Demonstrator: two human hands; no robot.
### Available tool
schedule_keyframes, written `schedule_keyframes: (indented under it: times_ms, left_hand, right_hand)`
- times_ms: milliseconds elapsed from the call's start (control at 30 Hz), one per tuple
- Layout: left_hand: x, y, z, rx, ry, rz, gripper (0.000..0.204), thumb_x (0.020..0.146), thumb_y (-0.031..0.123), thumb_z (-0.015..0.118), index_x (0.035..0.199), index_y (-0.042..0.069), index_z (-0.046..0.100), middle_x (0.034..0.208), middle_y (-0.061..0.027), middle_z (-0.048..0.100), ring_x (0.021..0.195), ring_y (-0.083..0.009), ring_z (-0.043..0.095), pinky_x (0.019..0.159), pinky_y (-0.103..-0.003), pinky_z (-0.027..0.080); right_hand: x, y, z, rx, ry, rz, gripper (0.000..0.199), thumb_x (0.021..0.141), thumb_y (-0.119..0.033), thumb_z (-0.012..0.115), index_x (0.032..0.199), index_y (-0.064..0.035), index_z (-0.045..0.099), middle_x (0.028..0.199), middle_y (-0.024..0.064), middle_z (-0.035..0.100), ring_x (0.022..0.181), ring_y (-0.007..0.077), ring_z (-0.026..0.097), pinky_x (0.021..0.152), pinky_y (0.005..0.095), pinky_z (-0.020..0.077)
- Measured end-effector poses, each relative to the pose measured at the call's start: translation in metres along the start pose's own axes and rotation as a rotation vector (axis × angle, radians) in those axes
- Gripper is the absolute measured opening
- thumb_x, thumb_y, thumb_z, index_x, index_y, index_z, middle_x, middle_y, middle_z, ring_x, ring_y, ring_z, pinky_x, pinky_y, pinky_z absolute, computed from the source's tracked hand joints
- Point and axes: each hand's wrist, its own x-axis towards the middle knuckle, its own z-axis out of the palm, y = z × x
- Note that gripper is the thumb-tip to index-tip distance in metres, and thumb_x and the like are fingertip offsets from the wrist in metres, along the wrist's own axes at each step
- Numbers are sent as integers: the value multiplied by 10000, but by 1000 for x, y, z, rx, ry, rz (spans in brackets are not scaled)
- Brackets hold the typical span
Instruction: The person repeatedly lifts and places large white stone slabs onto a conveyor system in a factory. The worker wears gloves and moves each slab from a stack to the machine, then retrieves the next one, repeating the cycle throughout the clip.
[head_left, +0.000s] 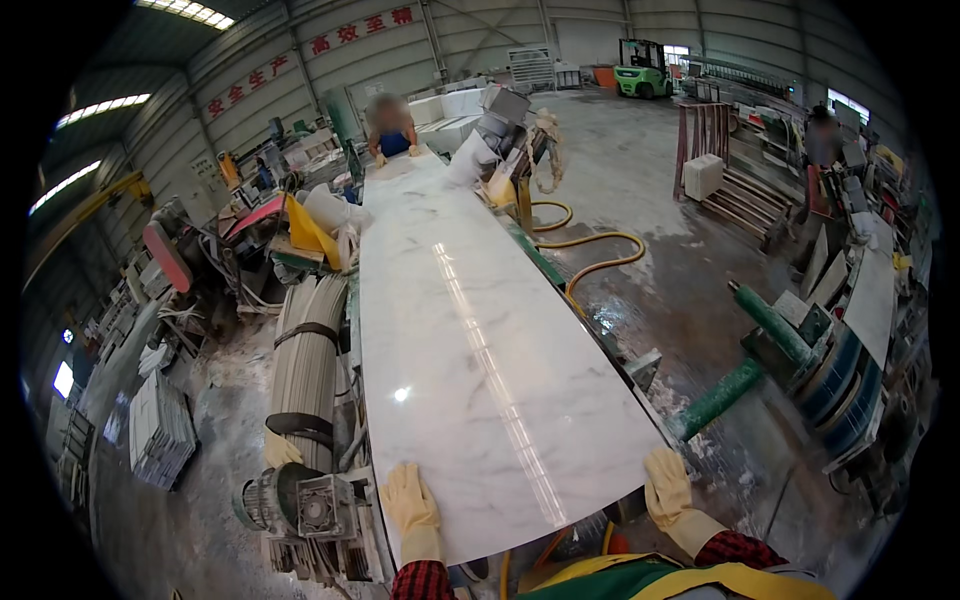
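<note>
In the head view, a long white slab with faint grey veins stretches from just in front of you to a co-worker at its far end, whose hands are on it. It lies face up, with a stack of strips to its left.

Your gloved left hand lies flat on the near left corner, fingers nearly straight, gripping nothing. Your gloved right hand is at the near right corner, fingers along the edge; whether they curl beneath, you cannot tell.

The slab looks like polished stone: probably heavy, stiff, slick and brittle if flexed or knocked. The best hold is likely beneath both long edges near the corners, matched by support at the far end.
</note>
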Motion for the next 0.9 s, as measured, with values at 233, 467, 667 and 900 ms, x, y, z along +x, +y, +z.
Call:
schedule_keyframes:
  times_ms: [233, 467, 667, 900]
  left_hand:
    - [-8, 1, 8, 27, 52, 6, 379, 1051, 205, 589, 1413, 124, 666, 1534, -178, 627, 1447, -376, 538, 1253, -570, 308]
    - [-9, -2, 4, 26, 80, 40, 365, 1052, 206, 582, 1390, 106, 676, 1503, -183, 642, 1419, -383, 552, 1213, -580, 341]
    - [-10, 1, 1, 28, 95, 44, 370, 1047, 217, 589, 1390, 109, 676, 1503, -181, 642, 1420, -376, 553, 1209, -585, 343]
    - [-15, -2, 5, 39, 86, 27, 382, 1049, 221, 585, 1406, 117, 671, 1523, -173, 634, 1440, -375, 542, 1228, -585, 328]
  right_hand:
    - [-3, -1, -6, -25, -13, 11, 491, 971, -71, 669, 1459, -23, 632, 1486, 298, 606, 1392, 549, 536, 1223, 645, 379]
    - [-4, -6, -6, -33, -28, 23, 485, 963, -68, 671, 1443, -10, 634, 1473, 301, 610, 1389, 549, 532, 1220, 640, 380]
    - [-1, -10, -10, -7, -11, 20, 461, 950, -58, 664, 1406, 5, 641, 1433, 291, 628, 1362, 542, 548, 1204, 635, 390]
    - [-4, -10, -13, -6, -19, 15, 484, 944, -66, 665, 1423, -10, 633, 1444, 282, 619, 1372, 536, 543, 1210, 636, 385]
